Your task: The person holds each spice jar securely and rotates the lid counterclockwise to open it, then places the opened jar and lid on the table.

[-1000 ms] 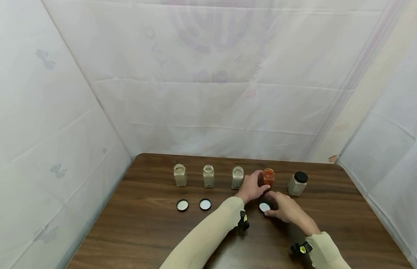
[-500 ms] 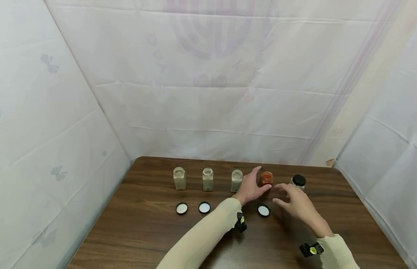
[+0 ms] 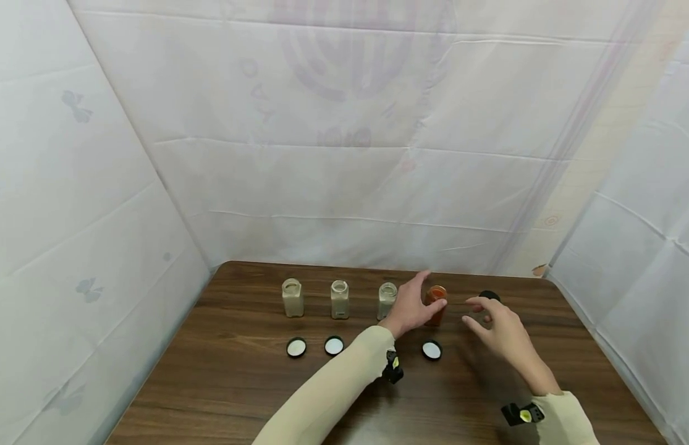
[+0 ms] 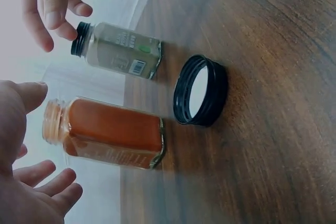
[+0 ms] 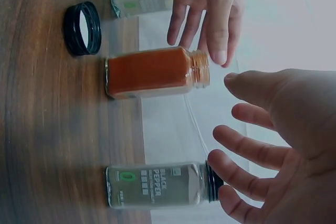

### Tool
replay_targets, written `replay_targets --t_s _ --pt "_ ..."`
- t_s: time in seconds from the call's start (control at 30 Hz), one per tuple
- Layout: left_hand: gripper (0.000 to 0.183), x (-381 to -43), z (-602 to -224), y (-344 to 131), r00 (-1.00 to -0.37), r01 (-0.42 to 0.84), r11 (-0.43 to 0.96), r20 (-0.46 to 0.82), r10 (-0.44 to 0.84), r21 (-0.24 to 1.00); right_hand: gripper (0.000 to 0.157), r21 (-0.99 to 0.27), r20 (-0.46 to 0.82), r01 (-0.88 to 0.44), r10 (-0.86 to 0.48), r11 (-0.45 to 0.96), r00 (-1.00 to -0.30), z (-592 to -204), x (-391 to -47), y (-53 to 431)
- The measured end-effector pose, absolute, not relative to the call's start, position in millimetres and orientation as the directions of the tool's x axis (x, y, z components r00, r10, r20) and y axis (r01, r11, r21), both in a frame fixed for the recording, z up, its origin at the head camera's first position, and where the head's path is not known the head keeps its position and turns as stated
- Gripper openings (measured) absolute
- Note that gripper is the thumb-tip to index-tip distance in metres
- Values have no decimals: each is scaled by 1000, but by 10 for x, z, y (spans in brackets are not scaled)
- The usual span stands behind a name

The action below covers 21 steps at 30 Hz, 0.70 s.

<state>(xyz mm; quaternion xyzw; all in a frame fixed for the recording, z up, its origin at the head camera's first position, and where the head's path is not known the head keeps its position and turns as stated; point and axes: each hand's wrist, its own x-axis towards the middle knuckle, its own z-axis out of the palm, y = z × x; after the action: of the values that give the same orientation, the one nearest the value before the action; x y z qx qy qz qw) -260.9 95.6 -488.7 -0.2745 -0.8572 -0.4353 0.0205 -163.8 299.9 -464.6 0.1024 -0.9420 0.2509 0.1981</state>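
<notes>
An uncapped spice jar of orange-red powder stands upright on the table. My left hand is spread just beside it; in the left wrist view its thumb and fingers lie apart from the glass. In front of that jar a black screw lid lies with its white inside up. My right hand, fingers loosely bent and holding nothing, is by a capped jar labelled black pepper. The head view shows little more than its black cap behind the hand. Whether a fingertip touches this cap I cannot tell.
Three more uncapped jars of pale powder stand in a row to the left: a far-left jar, a middle jar and one beside my left hand. Two upturned lids, left and right, lie before them. White sheeting hangs behind the table.
My right hand has left the black lid on the table and moved right and away from me, to the capped jar. My left fingers have come off the orange-red jar and spread.
</notes>
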Motion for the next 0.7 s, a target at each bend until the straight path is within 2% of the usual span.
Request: replay_targets --t_s 0.2,0.37,0.7 --pt "66 -2579 -4806 980 -817 559 436 378 436 705 34 -405 519 -321 -74 856 -852 -4629 -1619 3068" --pt "61 -2510 -4693 1030 -762 642 402 485 430 653 32 -378 601 -350 -61 857 -797 -4611 -1626 3154" --pt "66 -2397 -4615 1208 -644 764 342 605 469 547 32 -426 640 -316 35 848 -768 -4532 -1627 3314"
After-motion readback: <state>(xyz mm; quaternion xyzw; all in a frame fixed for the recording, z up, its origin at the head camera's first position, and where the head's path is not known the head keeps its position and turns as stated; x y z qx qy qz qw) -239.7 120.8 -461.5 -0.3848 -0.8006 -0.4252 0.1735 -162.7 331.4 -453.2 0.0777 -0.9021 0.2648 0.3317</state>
